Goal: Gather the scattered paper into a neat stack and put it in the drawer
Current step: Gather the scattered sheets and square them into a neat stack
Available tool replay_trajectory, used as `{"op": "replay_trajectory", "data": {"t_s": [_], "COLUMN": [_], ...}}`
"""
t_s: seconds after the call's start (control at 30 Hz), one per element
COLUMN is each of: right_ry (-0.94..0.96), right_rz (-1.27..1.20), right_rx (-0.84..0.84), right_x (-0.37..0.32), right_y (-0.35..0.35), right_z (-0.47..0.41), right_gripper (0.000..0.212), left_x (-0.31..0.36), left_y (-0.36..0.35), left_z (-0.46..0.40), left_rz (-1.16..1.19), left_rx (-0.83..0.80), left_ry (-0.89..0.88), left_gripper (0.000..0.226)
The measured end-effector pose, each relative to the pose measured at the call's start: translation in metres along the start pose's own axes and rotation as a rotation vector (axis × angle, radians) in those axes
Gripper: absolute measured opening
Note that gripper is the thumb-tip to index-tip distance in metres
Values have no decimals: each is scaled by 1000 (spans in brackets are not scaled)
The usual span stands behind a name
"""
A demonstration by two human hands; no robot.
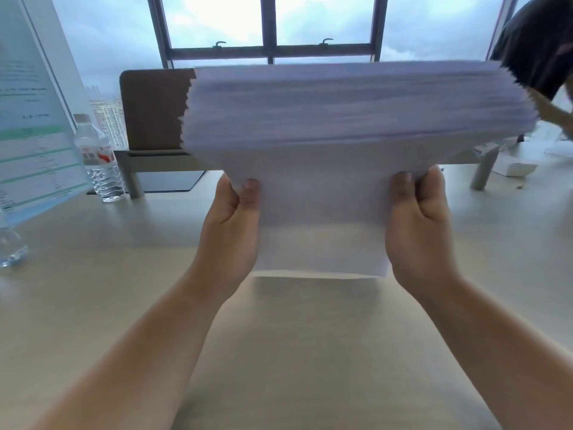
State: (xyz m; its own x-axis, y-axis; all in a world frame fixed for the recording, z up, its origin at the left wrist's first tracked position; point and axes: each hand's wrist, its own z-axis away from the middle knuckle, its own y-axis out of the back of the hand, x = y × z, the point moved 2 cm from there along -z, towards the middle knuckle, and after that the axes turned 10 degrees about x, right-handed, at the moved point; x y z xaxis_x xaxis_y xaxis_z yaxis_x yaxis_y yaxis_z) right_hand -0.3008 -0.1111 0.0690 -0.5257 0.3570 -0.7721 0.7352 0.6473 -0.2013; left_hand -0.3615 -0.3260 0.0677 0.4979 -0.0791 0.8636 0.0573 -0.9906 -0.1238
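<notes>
- Water bottle (100, 159) at L: red/white label seen, text too blurred to be read.
- Printed sheet (34, 125) far L: green bands, writing illegible.
- Paper stack (322, 169) held upright, raised clear of desk (93, 305), top edges fanned.
- Left hand (231, 231) clamped on stack's L edge, right hand (418, 228) on R edge; thumbs on near face.
</notes>
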Motion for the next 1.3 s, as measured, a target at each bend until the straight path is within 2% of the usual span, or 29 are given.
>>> {"op": "replay_trajectory", "data": {"t_s": [0.13,0.27,0.37,0.5,0.67,0.73,0.8,0.83,0.9,1.0,1.1,1.17,1.23,1.3], "right_ry": [-81,-104,-163,-331,-781,-934,-1012,-1014,-954,-786,-701,-674,-645,-617], "right_rz": [58,75,20,0,-218,-315,-384,-404,-385,-255,-188,-150,-104,-58], "right_rx": [-30,-41,-57,-216,-306,-408,-460,-425,-245,-88,-89,-88,-90,-120], "right_x": [17,23,20,25,29,28,27,26,30,37,42,44,45,47], "right_y": [-2,-1,0,3,-1,-11,-22,-26,-28,-18,-6,4,13,18], "right_z": [-1,2,-1,-9,2,20,36,39,34,16,-2,-12,-20,-24], "right_gripper": [13,24,20,12,16,18,20,18,17,30,32,30,25,24], "left_x": [-6,-5,-2,-5,-19,-27,-29,-30,-32,-32,-30,-28,-31,-36], "left_y": [1,7,12,13,16,13,6,3,-2,-2,17,38,56,63], "left_z": [-3,-1,-2,-4,-15,-16,-11,-9,-3,-4,-20,-34,-46,-54], "left_rz": [-95,-201,-178,-132,64,162,220,206,165,227,413,453,301,105], "left_rx": [-56,-48,-19,146,429,423,343,297,197,94,129,165,167,99], "left_ry": [25,-101,-151,-33,164,294,398,414,439,512,584,592,594,615], "left_gripper": [17,23,21,25,24,23,20,19,15,12,19,23,30,37]}}
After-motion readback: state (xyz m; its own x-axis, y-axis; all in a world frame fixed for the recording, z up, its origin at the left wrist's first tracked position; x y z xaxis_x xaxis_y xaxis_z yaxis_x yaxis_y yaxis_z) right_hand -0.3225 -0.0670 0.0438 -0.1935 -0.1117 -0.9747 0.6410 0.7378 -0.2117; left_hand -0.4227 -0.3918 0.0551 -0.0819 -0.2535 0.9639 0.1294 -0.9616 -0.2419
